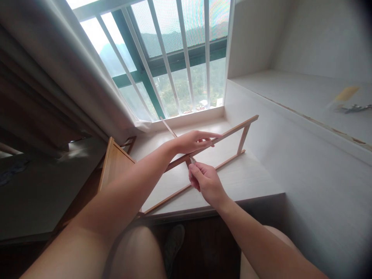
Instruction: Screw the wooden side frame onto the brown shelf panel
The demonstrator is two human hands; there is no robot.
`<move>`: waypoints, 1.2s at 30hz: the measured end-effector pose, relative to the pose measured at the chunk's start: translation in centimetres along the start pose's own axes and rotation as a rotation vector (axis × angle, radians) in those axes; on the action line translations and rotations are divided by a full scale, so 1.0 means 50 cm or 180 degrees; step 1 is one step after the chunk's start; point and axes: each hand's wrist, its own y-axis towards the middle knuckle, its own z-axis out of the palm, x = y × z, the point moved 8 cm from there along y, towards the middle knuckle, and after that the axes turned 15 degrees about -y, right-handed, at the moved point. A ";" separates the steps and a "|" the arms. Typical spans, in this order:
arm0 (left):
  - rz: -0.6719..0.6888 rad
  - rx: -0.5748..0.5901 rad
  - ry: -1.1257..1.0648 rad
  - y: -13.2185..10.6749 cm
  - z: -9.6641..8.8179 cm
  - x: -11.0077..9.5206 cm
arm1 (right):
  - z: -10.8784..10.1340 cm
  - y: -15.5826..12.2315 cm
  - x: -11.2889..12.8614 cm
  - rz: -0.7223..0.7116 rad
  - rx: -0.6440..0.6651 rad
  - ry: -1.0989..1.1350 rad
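A wooden frame (242,137) of thin rails lies tilted across the white window ledge (250,178). My left hand (193,141) is closed over its upper rail near the middle, fingers wrapped along the wood. Just below, my right hand (206,182) is closed in a pinch on a small thin metal tool (192,159) whose tip points up at the rail. A wooden panel (114,164) joined to the frame stands at the ledge's left end.
A barred window (177,69) with a curtain (58,73) on its left is behind the ledge. A white raised shelf (305,97) at right carries blurred small objects (350,104). My knees and dark floor are below.
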 end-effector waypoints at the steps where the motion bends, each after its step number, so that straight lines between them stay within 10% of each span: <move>1: -0.0009 0.0011 0.0001 0.000 0.001 0.000 | 0.003 0.005 -0.007 0.0130 0.0065 0.0209; 26: -0.0066 0.0037 -0.0054 -0.004 0.000 -0.002 | 0.012 0.032 -0.024 0.0445 0.0251 0.0499; 36: -0.0094 0.0015 -0.0005 -0.002 0.002 -0.007 | 0.026 0.021 -0.003 0.0967 0.0985 0.1151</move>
